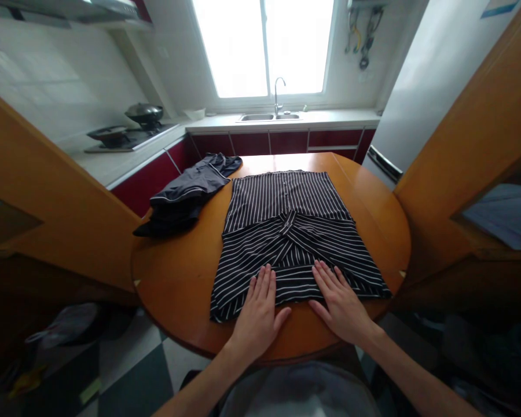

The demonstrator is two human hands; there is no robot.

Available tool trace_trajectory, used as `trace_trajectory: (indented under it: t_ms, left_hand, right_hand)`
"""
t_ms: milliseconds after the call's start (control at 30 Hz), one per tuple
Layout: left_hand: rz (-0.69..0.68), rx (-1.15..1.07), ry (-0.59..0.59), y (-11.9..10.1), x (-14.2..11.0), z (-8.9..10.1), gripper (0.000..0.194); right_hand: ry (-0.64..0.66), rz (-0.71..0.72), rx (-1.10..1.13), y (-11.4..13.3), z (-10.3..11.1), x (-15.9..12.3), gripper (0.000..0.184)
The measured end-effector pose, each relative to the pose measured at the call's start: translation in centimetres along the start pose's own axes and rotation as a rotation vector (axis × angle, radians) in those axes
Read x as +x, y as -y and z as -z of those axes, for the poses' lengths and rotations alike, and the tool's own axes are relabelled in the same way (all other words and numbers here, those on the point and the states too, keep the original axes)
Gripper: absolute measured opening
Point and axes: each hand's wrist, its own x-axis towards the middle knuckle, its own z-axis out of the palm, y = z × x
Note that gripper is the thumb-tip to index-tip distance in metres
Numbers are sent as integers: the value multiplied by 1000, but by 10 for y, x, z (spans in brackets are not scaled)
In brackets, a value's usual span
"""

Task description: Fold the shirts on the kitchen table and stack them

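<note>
A black shirt with white stripes (260,202) lies spread on the round wooden table, a row of buttons down its far middle. Its nearer part is folded, with the stripes crossing at the centre and running sideways. My left hand (258,313) rests flat on the near edge of the fabric, left of centre, fingers stretched out. On the right of centre my right hand (341,304) lies flat on the same near edge, its thumb apart. Neither hand grips the cloth.
Dark folded clothes (186,194) are piled at the table's (169,289) left side. Beyond it are a counter with a sink (269,117) and a stove with pans (145,113). A fridge (434,75) stands at the right, and wooden frames flank the table.
</note>
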Motion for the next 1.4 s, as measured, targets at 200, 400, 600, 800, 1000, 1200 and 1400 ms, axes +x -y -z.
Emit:
trace_trajectory:
  t_ms: [200,400,600,800,1000,1200,1400]
  left_hand:
    - [-205,-47,90,-7,12,8,73]
    - [-192,-59,127,-11,14,4,72]
    - [-186,-4,183,-4,18,16,57]
    - [-328,73,242,6,27,28,64]
    - [-334,-46,263,18,43,39,68]
    - [-251,-288,327,45,48,50,78]
    - [-202,-443,402,66,33,57,84]
  right_hand:
    - [3,95,66,8,13,-1,73]
    - [10,54,70,3,9,-9,72]
    - [-10,71,48,-6,-2,-12,70]
    - [-8,116,27,-14,6,-3,59]
    - [28,206,20,-23,19,7,64]
    - [9,172,48,-46,25,6,73]
    - [86,222,209,-67,37,12,65]
